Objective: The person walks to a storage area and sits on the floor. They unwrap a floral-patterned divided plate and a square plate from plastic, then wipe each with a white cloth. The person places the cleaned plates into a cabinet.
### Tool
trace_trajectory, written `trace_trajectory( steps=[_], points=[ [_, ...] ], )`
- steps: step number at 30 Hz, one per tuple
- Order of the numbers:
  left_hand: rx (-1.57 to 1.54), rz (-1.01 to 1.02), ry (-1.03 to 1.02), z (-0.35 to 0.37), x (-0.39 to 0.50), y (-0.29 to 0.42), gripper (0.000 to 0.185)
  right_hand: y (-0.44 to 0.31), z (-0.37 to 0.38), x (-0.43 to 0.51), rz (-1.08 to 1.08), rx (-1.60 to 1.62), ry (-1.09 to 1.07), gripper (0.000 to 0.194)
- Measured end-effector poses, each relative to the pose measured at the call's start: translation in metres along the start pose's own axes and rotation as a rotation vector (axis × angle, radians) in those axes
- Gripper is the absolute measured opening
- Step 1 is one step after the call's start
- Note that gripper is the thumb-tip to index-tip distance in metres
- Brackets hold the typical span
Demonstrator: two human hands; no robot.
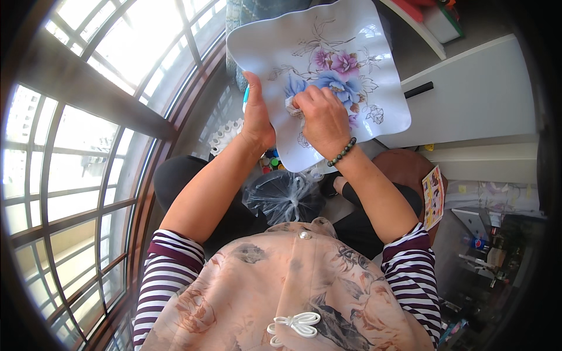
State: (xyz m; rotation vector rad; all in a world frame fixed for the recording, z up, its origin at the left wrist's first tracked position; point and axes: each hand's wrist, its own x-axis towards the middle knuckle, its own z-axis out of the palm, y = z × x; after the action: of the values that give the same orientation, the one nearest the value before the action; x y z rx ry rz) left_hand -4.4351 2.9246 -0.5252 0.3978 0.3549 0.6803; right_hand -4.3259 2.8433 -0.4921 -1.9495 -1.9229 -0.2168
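Observation:
A white tray (259, 48) with a wavy rim and printed blue and pink flowers is held up tilted before me. My left hand (257, 109) grips its left edge, thumb on top, with the fingers hidden underneath. On the tray's face, my right hand (325, 116) pinches a crumpled white tissue or cloth (293, 106) against the area by the blue flower (295, 85). A beaded bracelet (342, 152) circles my right wrist.
Below the tray lie a clear plastic bag (292, 199) and several small coloured pots (274, 162). A brown round stool (406, 166) carries a printed sheet (434, 197) at right. A white drawer or cabinet front (474, 94) with a black handle is beyond. Barred windows (83, 149) line the left.

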Motion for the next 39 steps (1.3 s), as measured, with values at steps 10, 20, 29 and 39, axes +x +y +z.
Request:
trace_trajectory(
  steps=[10,20,29,39],
  points=[
    [-0.044,0.047,0.033,-0.004,0.007,0.005,0.076,-0.03,0.009,-0.025,0.125,0.486,-0.038,0.02],
    [-0.036,0.143,0.04,-0.003,0.011,0.017,0.061,-0.009,-0.037,-0.045,0.267,0.842,-0.156,0.016],
    [-0.094,0.147,0.054,-0.002,0.012,0.007,0.06,-0.027,0.014,-0.039,0.057,0.212,-0.03,0.011],
    [-0.079,0.259,0.122,-0.01,0.016,0.017,0.058,-0.016,-0.033,-0.071,0.555,1.224,-0.213,0.015]
  ],
)
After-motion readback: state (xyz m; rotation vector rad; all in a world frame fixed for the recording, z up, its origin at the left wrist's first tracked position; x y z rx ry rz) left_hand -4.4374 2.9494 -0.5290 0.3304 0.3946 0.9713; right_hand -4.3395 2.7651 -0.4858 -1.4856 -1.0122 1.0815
